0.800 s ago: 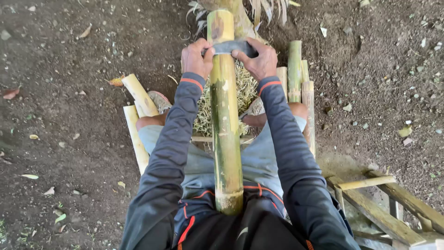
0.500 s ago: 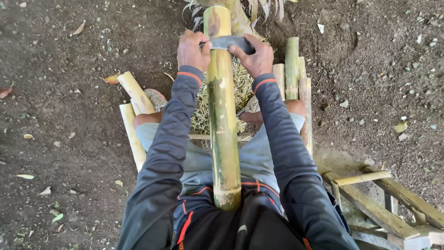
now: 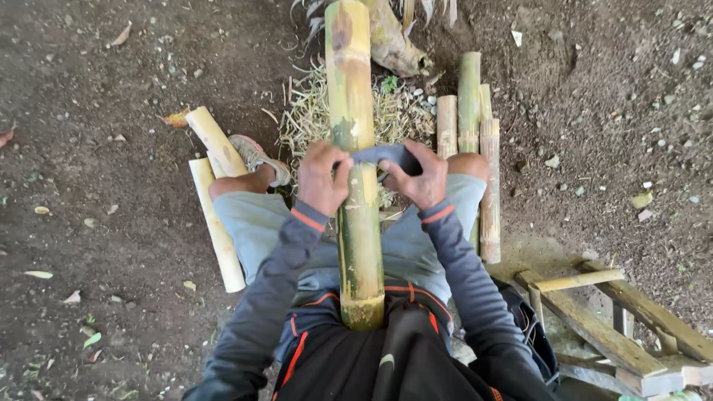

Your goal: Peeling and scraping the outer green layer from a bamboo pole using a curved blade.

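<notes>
A long green-yellow bamboo pole (image 3: pixel 355 223) runs from my lap away toward the top of the view, between my knees. Across it lies a curved grey blade (image 3: pixel 379 154). My left hand (image 3: pixel 324 177) grips the blade's left end, pressed against the pole. My right hand (image 3: pixel 416 174) grips the blade's right end on the other side. Both hands sit about mid-length on the pole. A heap of pale bamboo shavings (image 3: pixel 312 119) lies under the pole beyond my hands.
Cut bamboo pieces (image 3: pixel 214 215) lie left of my leg, more bamboo pieces (image 3: pixel 469 104) stand to the right. A rough wooden frame (image 3: pixel 601 327) sits at lower right. A shoe (image 3: pixel 256 157) rests by my left knee. Dirt ground with stones and leaves surrounds everything.
Both hands and the blade have been drawn back along the pole toward my body, from near its far end to about its middle.
</notes>
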